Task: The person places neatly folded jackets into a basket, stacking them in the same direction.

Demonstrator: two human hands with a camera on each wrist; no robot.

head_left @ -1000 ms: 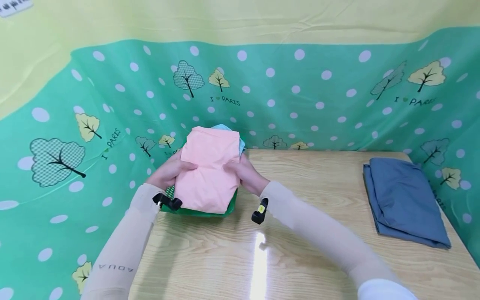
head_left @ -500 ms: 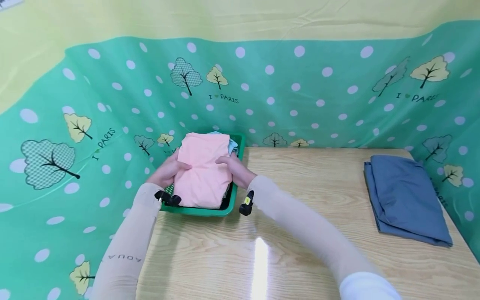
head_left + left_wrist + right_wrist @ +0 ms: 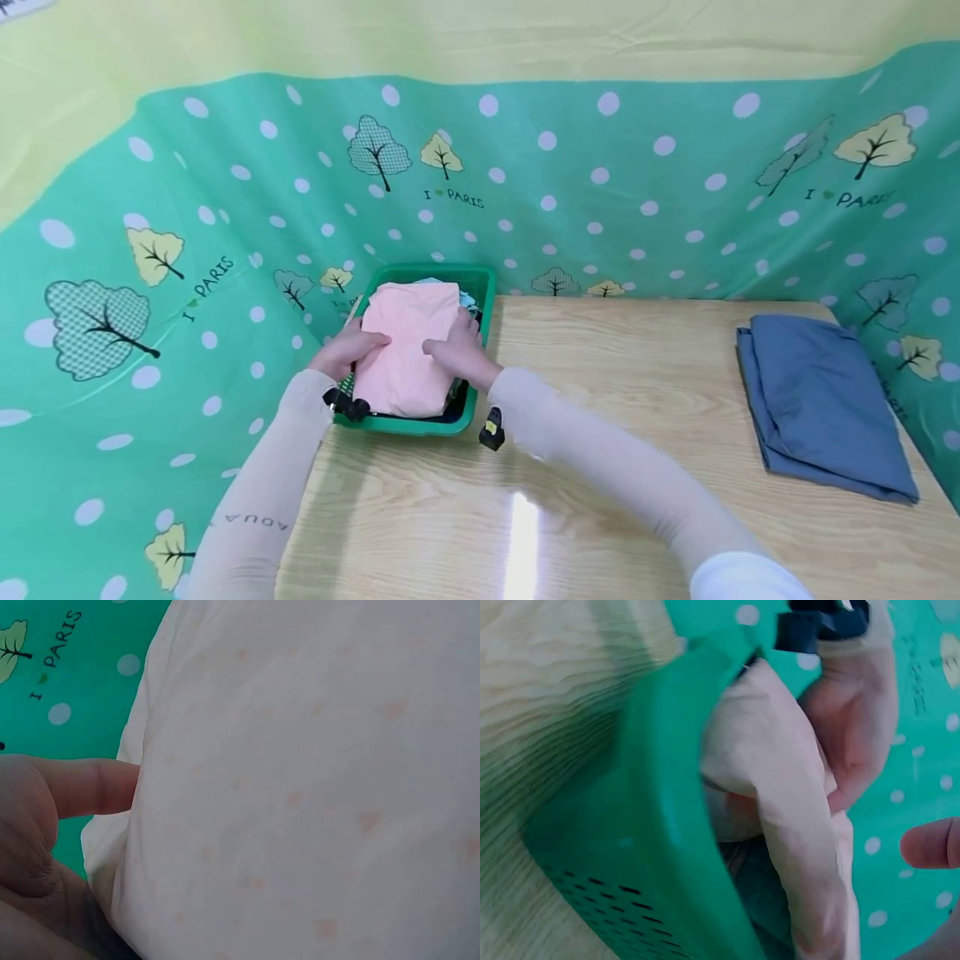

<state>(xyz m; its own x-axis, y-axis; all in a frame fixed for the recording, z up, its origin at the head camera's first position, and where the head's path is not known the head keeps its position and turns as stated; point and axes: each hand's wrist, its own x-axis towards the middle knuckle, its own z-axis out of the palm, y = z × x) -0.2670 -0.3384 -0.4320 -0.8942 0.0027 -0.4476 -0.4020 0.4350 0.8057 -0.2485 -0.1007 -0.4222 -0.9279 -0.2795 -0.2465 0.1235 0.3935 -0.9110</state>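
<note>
A pink folded garment with faint orange spots lies over the green basket. My left hand holds its left edge, thumb on top; in the right wrist view, fingers show beneath a fold of the cloth. On the other side, my right hand lies at the garment's right edge. The right wrist view has the right thumb straight and apart from the cloth; the other right fingers are hidden there. Light blue cloth peeks out behind the pink one, and darker cloth lies lower inside the basket.
A folded blue-grey garment lies on the right side of the wooden table. Green dotted curtain fabric hangs behind the table and along both sides, close to the basket's back and left.
Both hands have lowered the pink garment into the basket, showing more of the basket's rim. The right hand has shifted left and its thumb has come away from the cloth.
</note>
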